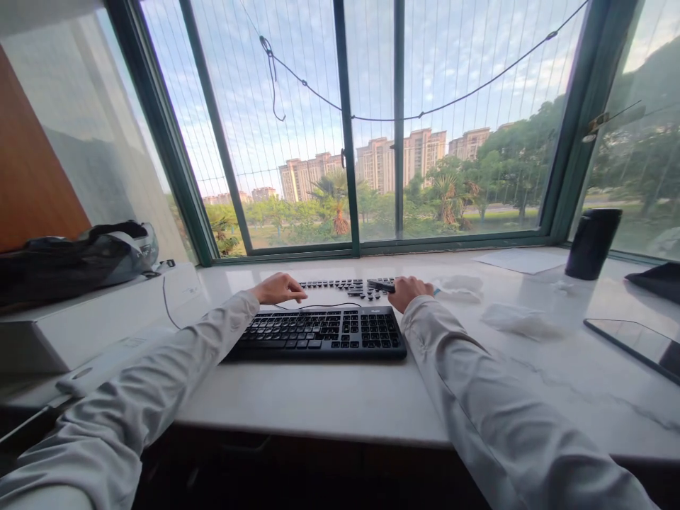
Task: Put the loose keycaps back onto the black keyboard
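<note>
Head view looks down over a pale marble-patterned windowsill counter [329,397], and I see both of my white-sleeved arms stretched forward across it. Lying flat on the counter between the arms is a black full-size computer keyboard [321,331], its long edge parallel to the window. Just behind it sits a scatter of loose black keycaps [345,286], laid out in rows on the stone.

My left hand [276,289] rests palm down beyond the keyboard's far left corner, fingers drawn together and pointing right toward the loose keycaps; it holds nothing that I can make out. My right hand [411,292] is curled around a small dark flat tool [381,285], whose tip pokes out to the left over the right end of the keycaps. At this distance I can't say for sure what the tool is, possibly a keycap puller.

A thin black cable [319,307] runs along the back edge of the keyboard. Crumpled white tissues [510,319] lie to the right of my right hand. Farther right stands a black cylindrical cup [592,243], with a dark tablet [637,343] lying flat near the counter's right edge. On the left, a black bag [69,262] sits on a white box [95,319].
</note>
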The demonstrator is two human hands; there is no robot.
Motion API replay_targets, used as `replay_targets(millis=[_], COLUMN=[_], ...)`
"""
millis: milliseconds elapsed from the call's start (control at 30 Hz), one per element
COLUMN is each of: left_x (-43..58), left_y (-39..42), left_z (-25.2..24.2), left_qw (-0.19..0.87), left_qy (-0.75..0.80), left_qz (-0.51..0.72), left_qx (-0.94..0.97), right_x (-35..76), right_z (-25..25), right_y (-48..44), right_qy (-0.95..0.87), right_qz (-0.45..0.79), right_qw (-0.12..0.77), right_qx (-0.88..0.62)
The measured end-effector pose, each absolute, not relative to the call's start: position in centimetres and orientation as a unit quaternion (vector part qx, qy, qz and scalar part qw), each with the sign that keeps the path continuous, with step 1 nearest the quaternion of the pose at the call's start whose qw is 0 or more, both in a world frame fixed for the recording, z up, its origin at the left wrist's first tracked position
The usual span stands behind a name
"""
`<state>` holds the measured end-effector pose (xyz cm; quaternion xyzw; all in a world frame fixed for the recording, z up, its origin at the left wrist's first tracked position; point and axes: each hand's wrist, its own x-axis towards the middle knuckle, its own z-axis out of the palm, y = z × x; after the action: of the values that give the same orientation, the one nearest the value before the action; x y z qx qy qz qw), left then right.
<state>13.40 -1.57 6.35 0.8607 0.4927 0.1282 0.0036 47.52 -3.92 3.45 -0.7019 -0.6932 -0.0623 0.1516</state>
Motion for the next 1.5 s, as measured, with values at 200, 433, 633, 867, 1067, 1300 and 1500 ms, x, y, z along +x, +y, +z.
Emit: replay_targets(millis=[200,433,633,867,1067,1300,1500], left_x=[11.9,12.2,12.1,12.2,12.1,12.2,12.3], left_y=[-4.4,-4.9,-5.1,-5.2,-5.1,-5.1,-5.3], left_z=[4.0,2.3,2.2,2.4,2.4,2.5,2.6], left_qw=[0.055,0.003,0.058,0.074,0.073,0.032,0.026], left_qy=[0.473,0.431,0.392,0.387,0.369,0.373,0.365], left_qz=[0.197,0.209,0.224,0.237,0.232,0.208,0.209], left_qx=[0.857,0.878,0.89,0.888,0.897,0.904,0.907], right_x=[47.5,47.4,47.4,47.5,48.0,48.8,49.0], right_z=[3.3,3.0,2.8,2.7,2.9,2.8,2.9], right_y=[-3.7,-3.9,-3.9,-3.6,-2.4,-2.1,-2.3], right_qy=[-0.684,-0.647,-0.624,-0.59,-0.52,-0.426,-0.415], right_qz=[-0.076,-0.108,-0.107,-0.071,0.225,0.434,0.473], right_qw=[0.185,0.218,0.225,0.304,0.622,0.699,0.686], right_qx=[-0.701,-0.722,-0.741,-0.744,-0.541,-0.377,-0.366])
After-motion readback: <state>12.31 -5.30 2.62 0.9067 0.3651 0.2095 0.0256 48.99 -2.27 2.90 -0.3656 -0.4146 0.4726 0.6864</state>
